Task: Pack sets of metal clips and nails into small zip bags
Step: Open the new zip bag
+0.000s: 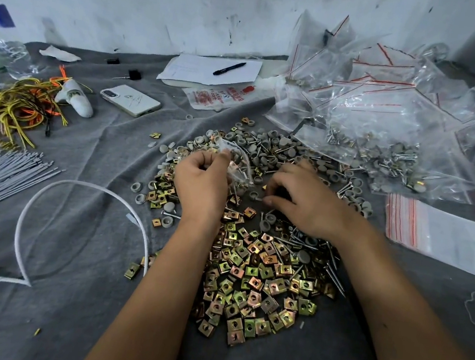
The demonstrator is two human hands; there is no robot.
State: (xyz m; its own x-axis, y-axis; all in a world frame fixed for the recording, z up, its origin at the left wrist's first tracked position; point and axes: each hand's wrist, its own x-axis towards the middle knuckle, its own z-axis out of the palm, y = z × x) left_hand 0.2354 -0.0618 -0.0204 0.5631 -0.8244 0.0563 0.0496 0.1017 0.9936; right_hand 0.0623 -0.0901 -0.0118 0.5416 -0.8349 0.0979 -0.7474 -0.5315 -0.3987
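A heap of gold-coloured square metal clips [251,277] lies on the grey cloth in front of me, mixed with silver nails [335,277] and grey round caps [282,148]. My left hand [200,184] holds a small clear zip bag [239,166] above the heap, with a few pieces inside it. My right hand [302,199] rests on the pile just right of the bag, its thumb and fingers pinched around small parts, which I cannot make out clearly.
A stack of empty zip bags [445,235] lies at right; filled bags [387,117] are heaped at the back right. A phone [131,100], paper with a pen [229,68], yellow wires [1,118], grey ties [3,178] and a white cable [79,190] lie left and behind.
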